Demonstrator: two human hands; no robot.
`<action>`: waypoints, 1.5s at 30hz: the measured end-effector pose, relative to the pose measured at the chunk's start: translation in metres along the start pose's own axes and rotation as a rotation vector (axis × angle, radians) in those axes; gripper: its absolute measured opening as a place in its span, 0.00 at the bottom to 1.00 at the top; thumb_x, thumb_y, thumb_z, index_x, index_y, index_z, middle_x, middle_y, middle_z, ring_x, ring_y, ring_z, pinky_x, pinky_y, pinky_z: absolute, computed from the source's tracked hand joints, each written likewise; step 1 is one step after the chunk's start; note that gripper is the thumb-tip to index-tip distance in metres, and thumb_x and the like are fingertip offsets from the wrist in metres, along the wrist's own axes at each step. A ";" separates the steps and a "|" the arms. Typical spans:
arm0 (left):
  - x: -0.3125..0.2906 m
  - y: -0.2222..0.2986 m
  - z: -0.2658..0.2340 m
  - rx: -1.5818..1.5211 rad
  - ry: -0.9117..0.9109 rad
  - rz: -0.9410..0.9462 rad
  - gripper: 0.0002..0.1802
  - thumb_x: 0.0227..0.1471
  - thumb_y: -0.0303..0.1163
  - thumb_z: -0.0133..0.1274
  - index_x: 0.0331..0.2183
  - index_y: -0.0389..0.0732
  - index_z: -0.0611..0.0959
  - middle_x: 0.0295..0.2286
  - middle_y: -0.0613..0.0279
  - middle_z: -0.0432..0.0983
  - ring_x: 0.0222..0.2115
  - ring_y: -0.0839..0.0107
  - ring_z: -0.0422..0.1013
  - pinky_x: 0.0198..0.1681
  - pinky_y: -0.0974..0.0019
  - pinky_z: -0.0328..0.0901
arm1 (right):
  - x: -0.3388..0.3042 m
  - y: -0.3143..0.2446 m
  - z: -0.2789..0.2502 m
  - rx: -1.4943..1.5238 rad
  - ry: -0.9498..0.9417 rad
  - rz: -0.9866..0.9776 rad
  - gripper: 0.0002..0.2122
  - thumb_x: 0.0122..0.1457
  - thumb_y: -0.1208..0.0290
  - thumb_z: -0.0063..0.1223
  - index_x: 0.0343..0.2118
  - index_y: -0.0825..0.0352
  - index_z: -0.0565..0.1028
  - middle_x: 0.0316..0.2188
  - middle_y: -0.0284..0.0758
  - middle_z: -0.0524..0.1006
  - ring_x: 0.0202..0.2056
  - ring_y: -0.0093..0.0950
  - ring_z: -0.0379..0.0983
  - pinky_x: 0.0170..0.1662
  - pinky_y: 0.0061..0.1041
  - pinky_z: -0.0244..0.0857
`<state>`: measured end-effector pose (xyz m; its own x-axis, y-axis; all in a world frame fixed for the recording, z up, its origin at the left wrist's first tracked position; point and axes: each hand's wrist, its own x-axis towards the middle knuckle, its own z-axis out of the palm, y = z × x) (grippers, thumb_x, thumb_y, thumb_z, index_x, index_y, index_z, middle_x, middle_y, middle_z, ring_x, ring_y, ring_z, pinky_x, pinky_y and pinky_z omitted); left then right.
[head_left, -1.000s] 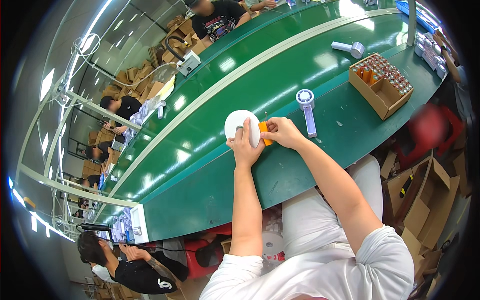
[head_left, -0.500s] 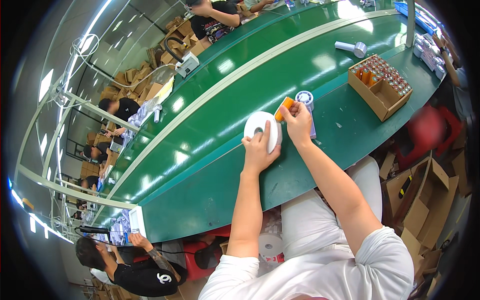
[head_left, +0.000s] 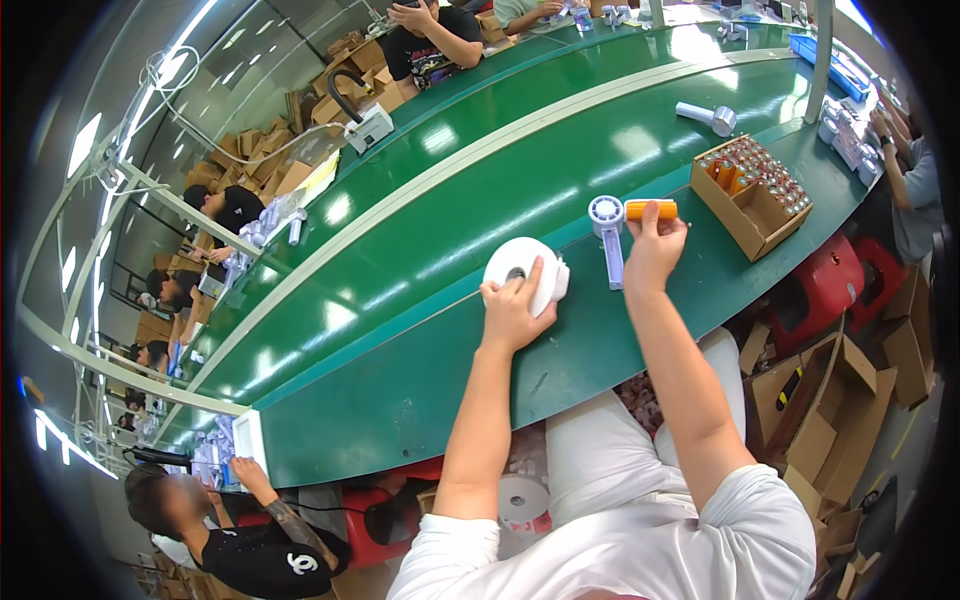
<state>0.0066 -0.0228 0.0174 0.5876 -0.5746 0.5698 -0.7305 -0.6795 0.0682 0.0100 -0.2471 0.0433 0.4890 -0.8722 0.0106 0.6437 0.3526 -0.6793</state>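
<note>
Left hand (head_left: 512, 310): lay flat on the white roll (head_left: 522, 272), fingers spread over its top, pressing rather than gripping; roll rested on the green bench (head_left: 400, 380).
Right hand (head_left: 652, 250): fingertips pinched shut on an orange cell (head_left: 651, 209), held lengthwise just above the bench.
Fan (head_left: 607, 236): small white handheld unit lay flat on the bench between the two hands, head away from the person, handle toward them; cell was just right of its head, touching or not, could not tell.
Box (head_left: 752, 195): open carton farther right, partly filled with upright cells; well apart from the hand.
Second fan (head_left: 706, 116): lay farther up the bench, untouched.
Risk, cell: held by fingertips only; a slip would probably let it roll across the smooth bench.
Risk, fan: nothing pinned it down; a push from the right hand could slide or spin it.
Risk, roll: it sat on its flat face near the bench edge side; a sideways pull by the left hand might drag it toward the lap.
Risk, box: a wide swing of the right arm could clip the carton and tip cells.
Others: people worked across and along the bench, none near these things.
</note>
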 end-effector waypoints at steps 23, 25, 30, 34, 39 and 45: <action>0.050 0.061 -0.003 0.162 0.067 -0.013 0.15 0.48 0.30 0.56 0.42 0.48 0.82 0.45 0.54 0.67 0.48 0.53 0.64 0.47 0.50 0.59 | 0.107 -0.054 -0.118 -0.449 -0.675 0.127 0.09 0.60 0.73 0.58 0.39 0.71 0.71 0.29 0.28 0.74 0.30 0.15 0.72 0.33 0.17 0.71; 0.069 0.075 0.009 0.169 -0.056 0.149 0.14 0.48 0.28 0.55 0.39 0.49 0.83 0.46 0.55 0.67 0.50 0.54 0.62 0.47 0.51 0.59 | 0.108 -0.052 -0.123 -0.405 -0.637 0.134 0.09 0.59 0.72 0.59 0.37 0.71 0.72 0.28 0.27 0.74 0.29 0.15 0.71 0.33 0.16 0.70; 0.105 0.085 0.031 0.222 -0.192 0.333 0.11 0.47 0.29 0.54 0.35 0.48 0.86 0.51 0.56 0.65 0.55 0.58 0.58 0.53 0.52 0.54 | 0.104 -0.053 -0.120 -0.406 -0.565 0.086 0.10 0.58 0.72 0.60 0.35 0.71 0.72 0.27 0.27 0.74 0.28 0.14 0.71 0.33 0.17 0.70; 0.130 0.099 0.035 0.363 -0.389 0.256 0.08 0.50 0.31 0.53 0.33 0.45 0.85 0.52 0.48 0.65 0.57 0.52 0.58 0.57 0.49 0.55 | 0.109 -0.050 -0.123 -0.426 -0.538 0.081 0.10 0.58 0.71 0.61 0.35 0.71 0.72 0.27 0.28 0.75 0.28 0.14 0.71 0.33 0.17 0.71; 0.135 0.088 0.056 0.365 -0.330 0.160 0.09 0.44 0.31 0.59 0.32 0.42 0.84 0.51 0.42 0.67 0.54 0.47 0.64 0.48 0.50 0.66 | 0.113 -0.043 -0.123 -0.482 -0.561 0.055 0.09 0.60 0.72 0.58 0.37 0.70 0.71 0.29 0.29 0.74 0.29 0.16 0.72 0.32 0.17 0.71; 0.151 0.085 0.023 -0.144 -0.546 -0.141 0.11 0.43 0.33 0.62 0.33 0.43 0.84 0.43 0.52 0.75 0.50 0.55 0.68 0.44 0.55 0.69 | 0.117 -0.040 -0.126 -0.539 -0.550 0.008 0.09 0.60 0.72 0.58 0.37 0.71 0.71 0.28 0.29 0.74 0.28 0.15 0.72 0.33 0.17 0.72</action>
<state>0.0416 -0.1777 0.0899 0.7488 -0.6613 0.0449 -0.6500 -0.7193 0.2451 -0.0329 -0.4055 -0.0201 0.8058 -0.5264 0.2713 0.3316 0.0215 -0.9432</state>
